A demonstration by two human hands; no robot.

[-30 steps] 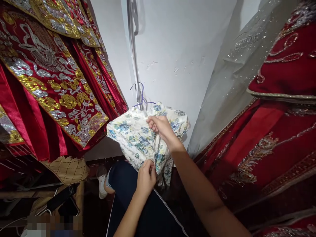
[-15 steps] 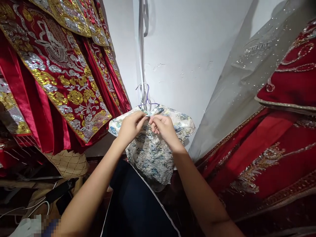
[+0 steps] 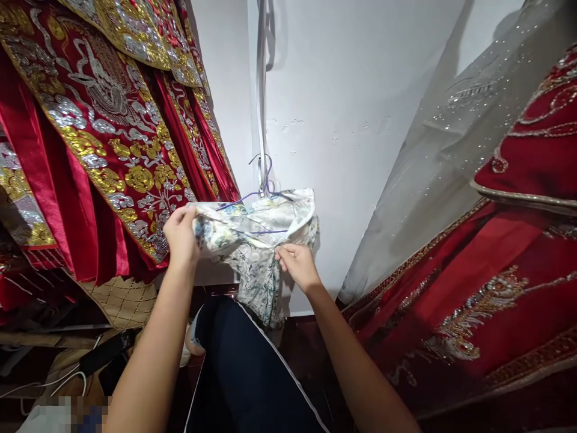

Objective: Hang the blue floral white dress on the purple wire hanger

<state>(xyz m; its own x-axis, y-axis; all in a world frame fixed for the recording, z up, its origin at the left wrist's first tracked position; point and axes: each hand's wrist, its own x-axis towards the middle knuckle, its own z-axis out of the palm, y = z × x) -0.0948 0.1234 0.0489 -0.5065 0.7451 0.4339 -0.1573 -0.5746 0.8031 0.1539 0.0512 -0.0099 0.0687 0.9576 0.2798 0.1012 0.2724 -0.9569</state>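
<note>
A white blouse [image 3: 259,273] with a blue and green floral print hangs on a thin purple wire hanger [image 3: 269,174] in front of the wall. My left hand [image 3: 181,233] grips the blouse by its left sleeve end, holding the cloth stretched out sideways. Lower and nearer the middle, my right hand [image 3: 295,263] pinches the front edge of the blouse below the neckline. The neck gapes, and the hanger's lower bar shows through it.
Red gowns with gold and silver sequins [image 3: 135,150] hang on the left. On the right are a sheer glittery white fabric [image 3: 428,168] and a red beaded garment [image 3: 491,270]. A black power bank [image 3: 106,352] with white cables lies at the lower left.
My left hand has moved left from the neckline to the sleeve, pulling the blouse that way. My right hand has dropped slightly. The front of the blouse has spread and twisted on the hanger.
</note>
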